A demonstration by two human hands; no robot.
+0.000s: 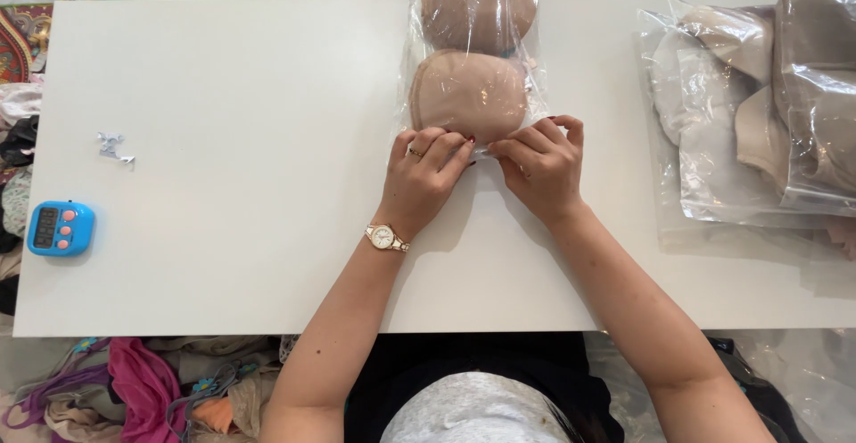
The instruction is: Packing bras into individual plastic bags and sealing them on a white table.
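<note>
Clear plastic bag of beige padded cups (471,51) lay lengthwise away from person on white surface (223,95). Left hand (426,171) and right hand (539,162) pinched its near open end.

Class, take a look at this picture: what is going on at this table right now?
A person sits at a white table with both hands on the near end of a clear plastic bag holding beige padded cups. The left hand, with a ring and wristwatch, and the right hand pinch the bag's edge together. More bagged beige garments are stacked at the right; a blue timer sits at the left edge.
</note>
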